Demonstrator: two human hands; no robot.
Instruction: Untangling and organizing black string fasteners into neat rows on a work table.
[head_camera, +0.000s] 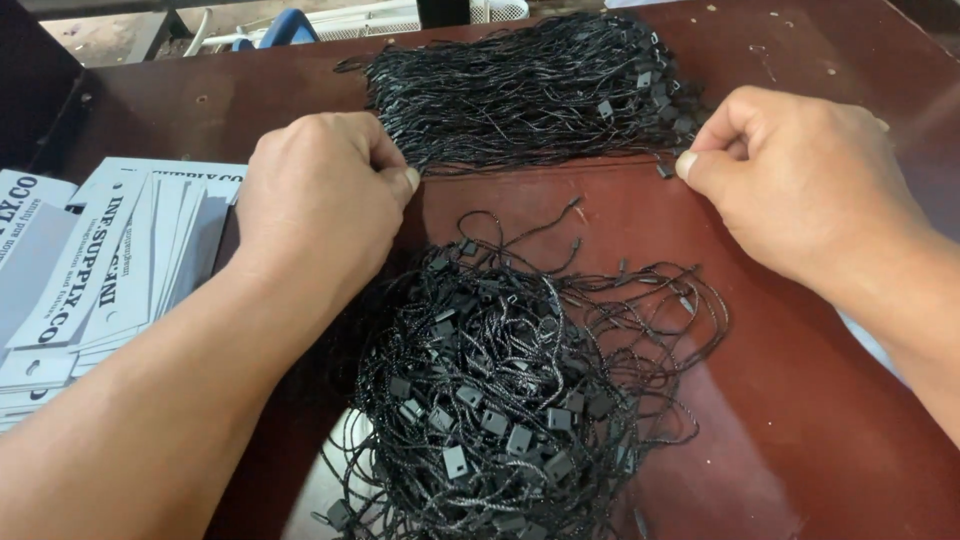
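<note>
Head view: the straight bundle of black hang-tag strings (530, 90) lies crosswise on the dark red table (800, 400), its long axis running from one hand to the other, clasp ends toward the right. The left hand (320, 200) pinches its near left end, fingers curled together. The right hand (800, 180) pinches a clasp at the near right end, thumb and forefinger closed. Both are equally near. A tangled string pile (520, 390) lies below the hands; white paper tags (110, 270) lie left of the left hand.
</note>
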